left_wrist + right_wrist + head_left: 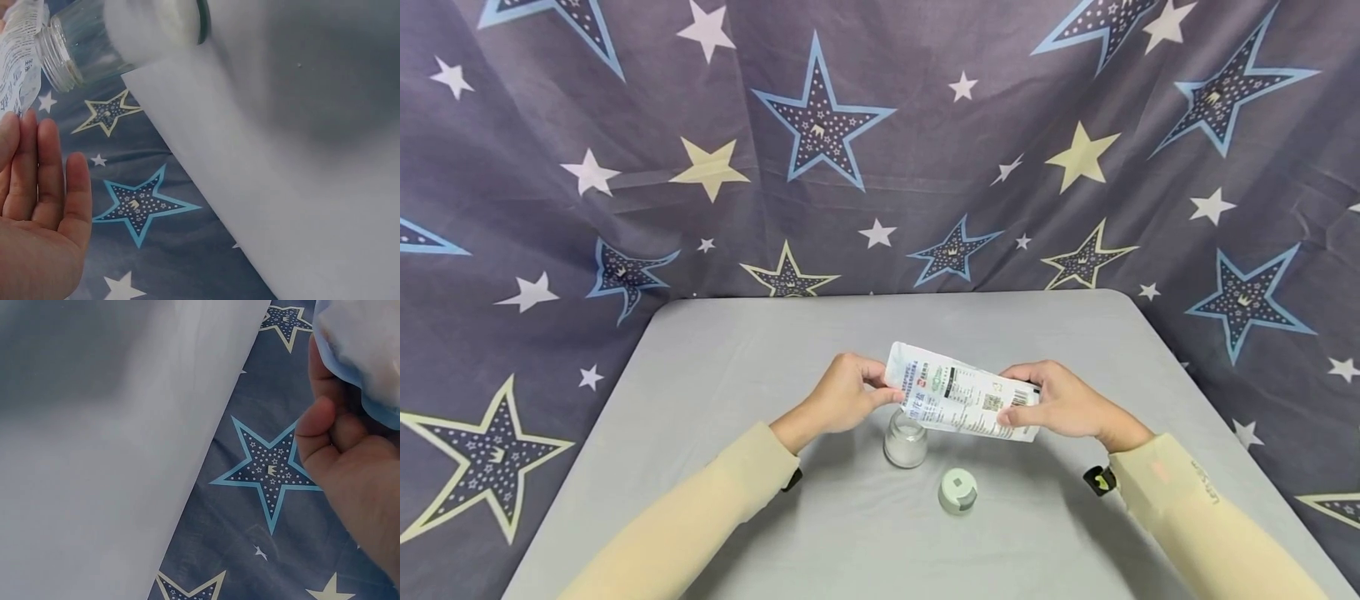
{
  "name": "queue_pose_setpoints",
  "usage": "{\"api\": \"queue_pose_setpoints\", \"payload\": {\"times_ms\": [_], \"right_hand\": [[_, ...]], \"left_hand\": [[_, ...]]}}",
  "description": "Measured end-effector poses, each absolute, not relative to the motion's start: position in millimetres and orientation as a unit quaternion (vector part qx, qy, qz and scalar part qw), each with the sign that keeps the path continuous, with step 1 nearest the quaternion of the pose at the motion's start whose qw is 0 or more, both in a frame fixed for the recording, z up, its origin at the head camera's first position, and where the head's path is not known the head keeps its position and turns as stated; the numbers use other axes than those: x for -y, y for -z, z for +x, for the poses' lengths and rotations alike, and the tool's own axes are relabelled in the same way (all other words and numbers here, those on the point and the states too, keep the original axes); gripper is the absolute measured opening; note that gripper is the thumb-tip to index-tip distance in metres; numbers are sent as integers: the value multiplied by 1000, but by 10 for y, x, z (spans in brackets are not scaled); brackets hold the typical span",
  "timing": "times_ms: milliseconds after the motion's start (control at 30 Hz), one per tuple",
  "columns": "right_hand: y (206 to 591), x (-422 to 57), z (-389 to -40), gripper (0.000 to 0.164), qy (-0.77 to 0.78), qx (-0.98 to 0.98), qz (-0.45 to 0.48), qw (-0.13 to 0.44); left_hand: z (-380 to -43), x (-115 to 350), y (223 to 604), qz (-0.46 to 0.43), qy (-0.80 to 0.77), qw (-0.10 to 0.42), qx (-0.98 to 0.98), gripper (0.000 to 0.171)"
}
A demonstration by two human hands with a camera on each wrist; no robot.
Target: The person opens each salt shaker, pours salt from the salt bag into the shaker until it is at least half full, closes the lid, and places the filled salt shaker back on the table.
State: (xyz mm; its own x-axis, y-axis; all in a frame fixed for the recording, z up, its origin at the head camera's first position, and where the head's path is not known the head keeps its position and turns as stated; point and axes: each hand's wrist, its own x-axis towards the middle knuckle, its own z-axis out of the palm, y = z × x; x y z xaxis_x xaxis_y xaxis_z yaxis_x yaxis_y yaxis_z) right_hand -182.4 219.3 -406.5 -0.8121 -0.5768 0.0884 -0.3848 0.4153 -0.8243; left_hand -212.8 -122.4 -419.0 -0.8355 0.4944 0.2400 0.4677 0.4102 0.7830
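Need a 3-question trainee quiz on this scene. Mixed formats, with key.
1. True or false: the left hand and the right hand both hold the packet.
2. The jar is: A) capped and upright; B) uncapped and upright; C) lying on its side.
3. Fill in: in the head view, the green cap is to the ___ of the jar.

Key: 1 true; 2 B; 3 right.

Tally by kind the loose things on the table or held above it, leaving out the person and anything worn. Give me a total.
White printed packet: 1, held above the table
Clear glass jar: 1, standing on the table
Pale green lid: 1, lying on the table
Total: 3
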Motion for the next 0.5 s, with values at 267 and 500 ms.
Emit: {"api": "queue_pose_setpoints", "payload": {"times_ms": [267, 500], "right_hand": [[4044, -2194, -1813, 34, 461, -832, -290, 104], [4029, -2185, -1826, 33, 455, -834, -297, 98]], "left_hand": [[-2124, 1220, 4232, 285, -461, 17, -840, 9], [-2126, 1233, 4261, 283, -464, 21, -839, 8]]}}
